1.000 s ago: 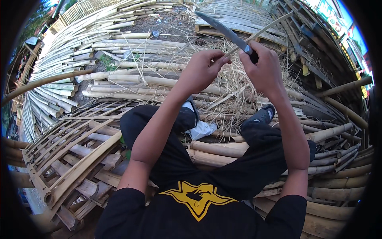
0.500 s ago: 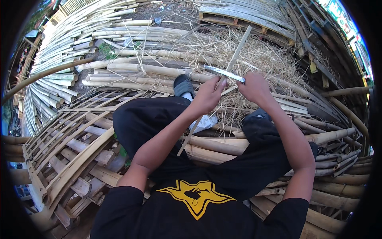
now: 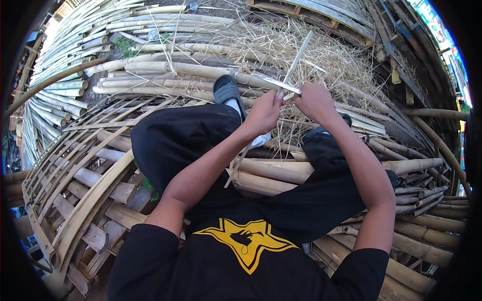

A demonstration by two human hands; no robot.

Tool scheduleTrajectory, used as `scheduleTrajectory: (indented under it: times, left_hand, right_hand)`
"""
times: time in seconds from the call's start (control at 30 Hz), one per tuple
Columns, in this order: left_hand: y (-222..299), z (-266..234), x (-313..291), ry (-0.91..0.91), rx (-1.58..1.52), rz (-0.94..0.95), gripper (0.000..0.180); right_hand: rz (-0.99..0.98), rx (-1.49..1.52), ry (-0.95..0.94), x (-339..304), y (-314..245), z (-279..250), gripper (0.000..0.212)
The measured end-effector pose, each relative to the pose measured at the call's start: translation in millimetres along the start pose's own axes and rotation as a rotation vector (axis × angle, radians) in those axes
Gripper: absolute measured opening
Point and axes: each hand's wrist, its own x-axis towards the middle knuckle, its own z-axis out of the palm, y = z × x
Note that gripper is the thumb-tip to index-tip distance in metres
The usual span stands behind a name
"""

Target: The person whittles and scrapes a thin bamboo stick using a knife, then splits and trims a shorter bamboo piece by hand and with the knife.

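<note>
My left hand (image 3: 264, 112) is closed around a long, thin bamboo strip (image 3: 298, 56). One end of the strip points away from me past the hands, and the other comes out below the left hand toward my lap. My right hand (image 3: 315, 102) grips the handle end of a knife (image 3: 276, 83). The knife's shiny blade points left and lies across the strip, just beyond my left fingertips. Whether its edge is biting into the strip cannot be made out. Both hands are close together, over the bamboo between my legs.
Pale shavings (image 3: 321, 55) lie heaped beyond my hands. Bamboo poles (image 3: 65, 80) are stacked at the far left, with a woven bamboo lattice (image 3: 90, 175) at my left. A wooden pallet (image 3: 326, 15) stands at the back, and more poles (image 3: 422, 236) lie to my right. My sandalled foot (image 3: 228, 94) rests on bamboo.
The view has shifted slightly, so the surroundings sit a little higher and further left. Both hands still hold the knife and strip, with the knife a bit nearer my left fingers.
</note>
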Motion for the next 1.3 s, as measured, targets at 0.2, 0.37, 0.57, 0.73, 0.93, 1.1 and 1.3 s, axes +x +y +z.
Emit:
scheduleTrajectory:
  times: [0.2, 0.37, 0.57, 0.73, 0.93, 1.1, 1.3]
  left_hand:
    - [6, -2, -5, 0.072, 0.151, 0.114, 0.029]
    - [1, 3, -5, 0.028, 0.203, 0.104, 0.029]
    - [-6, 5, -1, -0.059, 0.178, 0.052, 0.027]
    - [-20, 1, -40, -0.163, 0.222, 0.006, 0.027]
    - [5, 7, 5, -0.317, -0.565, -0.255, 0.025]
    - [11, -9, 4, -0.327, -0.601, -0.243, 0.029]
    - [26, -13, -2, -0.297, -0.681, -0.297, 0.027]
  right_hand:
    - [-0.009, 0.0, 0.01, 1, -5, -1, 0.027]
    - [0.006, -0.007, 0.066, 10, 10, 10, 0.025]
    - [0.08, -0.096, 0.039, 27, 42, 8, 0.024]
    - [0.626, -0.024, 0.229, 33, 146, -37, 0.031]
    - [0.47, -0.102, 0.254, 9, 153, -41, 0.035]
    - [0.226, 0.098, 0.17, 21, 77, -29, 0.032]
    - [-0.026, 0.043, -0.026, 8, 9, -9, 0.029]
